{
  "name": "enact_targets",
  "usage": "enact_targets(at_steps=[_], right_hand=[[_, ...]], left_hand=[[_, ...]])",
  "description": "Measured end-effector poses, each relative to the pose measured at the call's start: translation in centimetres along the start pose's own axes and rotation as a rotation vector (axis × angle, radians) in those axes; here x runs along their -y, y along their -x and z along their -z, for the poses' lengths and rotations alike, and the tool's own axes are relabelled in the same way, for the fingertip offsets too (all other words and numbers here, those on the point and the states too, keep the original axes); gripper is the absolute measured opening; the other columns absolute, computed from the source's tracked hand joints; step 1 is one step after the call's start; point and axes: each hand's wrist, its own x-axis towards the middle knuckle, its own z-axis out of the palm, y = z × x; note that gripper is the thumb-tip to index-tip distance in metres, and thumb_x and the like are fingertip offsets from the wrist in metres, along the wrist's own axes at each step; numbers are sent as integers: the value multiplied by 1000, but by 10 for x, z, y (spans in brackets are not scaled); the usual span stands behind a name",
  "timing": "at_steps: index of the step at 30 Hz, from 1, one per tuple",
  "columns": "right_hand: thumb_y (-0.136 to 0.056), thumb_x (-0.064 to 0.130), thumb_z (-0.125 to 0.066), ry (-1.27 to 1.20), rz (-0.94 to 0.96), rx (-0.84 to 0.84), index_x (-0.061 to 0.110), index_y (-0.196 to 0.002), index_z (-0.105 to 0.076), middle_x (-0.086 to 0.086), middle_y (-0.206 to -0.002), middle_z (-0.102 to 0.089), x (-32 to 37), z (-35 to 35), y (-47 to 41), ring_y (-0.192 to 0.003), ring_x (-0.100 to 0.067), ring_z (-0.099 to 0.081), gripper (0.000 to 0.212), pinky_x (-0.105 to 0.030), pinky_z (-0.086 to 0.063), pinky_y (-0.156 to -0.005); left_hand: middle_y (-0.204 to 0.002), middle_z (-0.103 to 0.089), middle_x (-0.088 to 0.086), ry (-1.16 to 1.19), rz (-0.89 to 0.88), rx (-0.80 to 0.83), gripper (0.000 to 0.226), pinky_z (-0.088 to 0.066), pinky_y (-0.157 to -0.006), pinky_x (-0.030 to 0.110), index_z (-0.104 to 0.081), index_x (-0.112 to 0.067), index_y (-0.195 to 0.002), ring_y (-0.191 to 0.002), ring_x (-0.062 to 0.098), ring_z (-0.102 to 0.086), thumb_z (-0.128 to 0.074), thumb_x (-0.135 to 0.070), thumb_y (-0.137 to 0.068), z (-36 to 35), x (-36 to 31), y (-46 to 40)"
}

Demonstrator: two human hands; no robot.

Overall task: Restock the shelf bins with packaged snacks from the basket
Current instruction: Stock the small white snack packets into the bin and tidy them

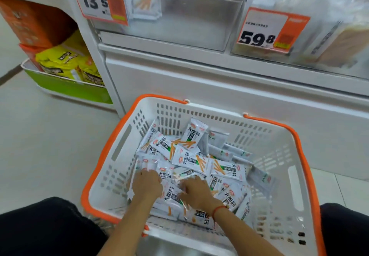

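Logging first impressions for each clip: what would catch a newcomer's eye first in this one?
First the white basket with orange rim and handles, low in the middle of the view on the floor, heaped with white snack packets. Both hands are down among them, the left hand and the right hand side by side. Above, the bold orange price tags reading 13.5 and 59.8 hang on clear shelf bins.

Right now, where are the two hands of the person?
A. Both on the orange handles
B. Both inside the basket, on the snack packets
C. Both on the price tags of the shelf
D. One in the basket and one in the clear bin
B: the left hand and the right hand are both down among the white snack packets inside the white basket.
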Motion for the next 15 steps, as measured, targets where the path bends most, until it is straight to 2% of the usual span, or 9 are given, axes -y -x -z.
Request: enact_targets(at_steps=[1, 2, 3, 5, 8, 9, 11, 13, 15], right_hand=[[-91, 32, -58, -51, 24, 6, 20, -65, -48, -1, -76, -53, -4, 0, 0, -82, -21, -46, 29, -33, -39, -80], [-91, 28, -59, -146, 43, 33, 19, -59, -40, 1, -65, -43, -8, 2, 2, -69, -18, -42, 38, -30, -38, -71], [-93, 24, -57, -278, 47, 53, 18, -60, -40, 5, -64, -40, -11, 5, 4, -61, -13, -40, 37, -27, -38, -66], [-96, 20, -54, -507, 22, 17, 23, -70, -49, 10, -70, -47, -17, 12, 8, -62, -5, -44, 27, -19, -39, -62], [-96, 13, -54, -900, -92, -206, 21, -75, -55, 5, -71, -53, -15, 24, 17, -62, -4, -50, 22, -13, -41, -59], [-96, 11, -53, -1023, -120, -233, 20, -76, -56, 4, -71, -54, -14, 27, 18, -64, -5, -52, 22, -13, -42, -59], [-97, 8, -50, -1207, -158, -160, 19, -81, -57, 1, -75, -58, -6, 33, 21, -71, -11, -55, 21, -18, -47, -65], [-96, 3, -49, -1188, -182, -43, 13, -89, -60, 0, -82, -59, 0, 32, 24, -77, -13, -55, 17, -19, -48, -69], [-91, 2, -53, -701, -174, 32, 7, -101, -62, -1, -92, -58, -4, 26, 28, -85, -14, -53, 14, -20, -46, -73]], left_hand=[[-134, -49, 3, 11, -31, -30, 18, -37, -106, 32, -67, -22, -103, -129, 22, -39, -58, -29, -90, -1, -2, 0], [-139, -44, 0, 36, -75, -79, 13, -33, -108, 32, -67, -24, -100, -132, 22, -35, -58, -28, -91, 0, -4, 0], [-141, -41, 0, 99, -118, -142, 13, -31, -107, 32, -67, -25, -101, -132, 21, -34, -59, -26, -91, 1, -7, 0], [-136, -41, 2, 354, -151, -218, 25, -35, -100, 32, -60, -20, -113, -124, 22, -42, -63, -25, -89, 6, -14, 3], [-124, -38, 1, 757, -99, -64, 54, -42, -96, 34, -47, -12, -126, -112, 22, -50, -69, -37, -83, 11, -22, 6], [-122, -42, 0, 805, -102, 36, 54, -42, -97, 33, -48, -10, -125, -113, 20, -50, -68, -38, -84, 12, -25, 7], [-117, -56, 1, 824, -190, 160, 40, -43, -91, 29, -54, -6, -120, -109, 18, -53, -61, -31, -90, 10, -28, 9], [-100, -58, -1, 828, -233, 107, 22, -41, -81, 28, -53, -7, -110, -99, 17, -52, -53, -24, -96, 11, -28, 11], [-87, -50, -8, 830, -181, 16, 10, -37, -80, 29, -48, -12, -103, -95, 16, -48, -48, -22, -99, 14, -25, 11]])
